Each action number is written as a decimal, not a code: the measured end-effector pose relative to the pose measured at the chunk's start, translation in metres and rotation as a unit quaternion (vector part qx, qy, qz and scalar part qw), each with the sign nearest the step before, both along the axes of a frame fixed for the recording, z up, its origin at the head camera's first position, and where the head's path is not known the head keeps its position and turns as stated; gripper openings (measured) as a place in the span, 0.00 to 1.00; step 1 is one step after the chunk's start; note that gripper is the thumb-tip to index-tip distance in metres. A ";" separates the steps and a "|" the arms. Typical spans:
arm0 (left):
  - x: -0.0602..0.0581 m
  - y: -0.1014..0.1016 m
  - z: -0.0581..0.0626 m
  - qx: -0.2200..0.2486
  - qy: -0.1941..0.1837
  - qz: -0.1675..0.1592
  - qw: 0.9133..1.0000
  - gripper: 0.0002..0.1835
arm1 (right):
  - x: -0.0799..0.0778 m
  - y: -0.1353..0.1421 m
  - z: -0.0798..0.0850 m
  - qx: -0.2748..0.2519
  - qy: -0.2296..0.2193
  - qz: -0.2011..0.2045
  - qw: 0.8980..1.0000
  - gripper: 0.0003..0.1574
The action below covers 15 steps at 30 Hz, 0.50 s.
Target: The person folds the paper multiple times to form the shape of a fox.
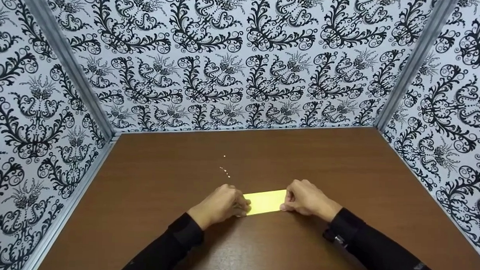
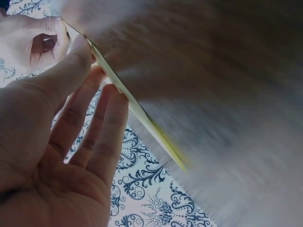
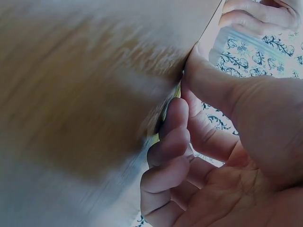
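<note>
A folded yellow paper (image 1: 265, 201) lies flat on the brown table (image 1: 311, 161), near its front. My left hand (image 1: 221, 204) is at the paper's left end. In the left wrist view the left hand (image 2: 94, 61) has its thumb and nearly straight fingers set against the thin edge of the paper (image 2: 142, 113). My right hand (image 1: 301, 199) is at the right end. In the right wrist view the right hand (image 3: 182, 94) curls its fingers at the edge of the paper (image 3: 164, 112), with the thumb pressed on top. Both hands hide the paper's ends.
Patterned black-and-white walls (image 1: 242, 59) close the table in at the back, left and right. A few tiny white specks (image 1: 224, 170) lie on the table just beyond the hands. Black sleeves (image 1: 379, 251) cover both forearms.
</note>
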State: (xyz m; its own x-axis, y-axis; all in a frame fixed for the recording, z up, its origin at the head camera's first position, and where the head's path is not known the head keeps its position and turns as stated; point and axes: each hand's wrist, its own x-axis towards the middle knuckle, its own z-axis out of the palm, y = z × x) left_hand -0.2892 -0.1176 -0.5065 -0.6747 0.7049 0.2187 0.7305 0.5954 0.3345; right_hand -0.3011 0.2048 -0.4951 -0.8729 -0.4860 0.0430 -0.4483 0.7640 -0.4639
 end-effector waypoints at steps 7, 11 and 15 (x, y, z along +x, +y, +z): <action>-0.001 0.000 0.001 0.003 -0.001 0.008 1.000 0.04 | 0.001 -0.001 0.001 0.001 -0.014 -0.021 1.000 0.16; 0.001 0.000 0.002 0.000 0.005 0.006 1.000 0.04 | 0.003 0.000 0.002 -0.005 -0.013 -0.019 1.000 0.15; 0.004 0.001 0.003 -0.008 0.007 -0.002 1.000 0.05 | 0.003 0.003 0.003 -0.011 -0.004 -0.025 1.000 0.15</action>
State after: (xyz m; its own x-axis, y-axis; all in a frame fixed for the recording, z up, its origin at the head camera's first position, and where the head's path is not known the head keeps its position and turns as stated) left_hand -0.2855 -0.1167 -0.5031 -0.6684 0.7114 0.2171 0.7378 0.5974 0.3143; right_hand -0.2982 0.2074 -0.4924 -0.8960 -0.4416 0.0456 -0.4064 0.7745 -0.4847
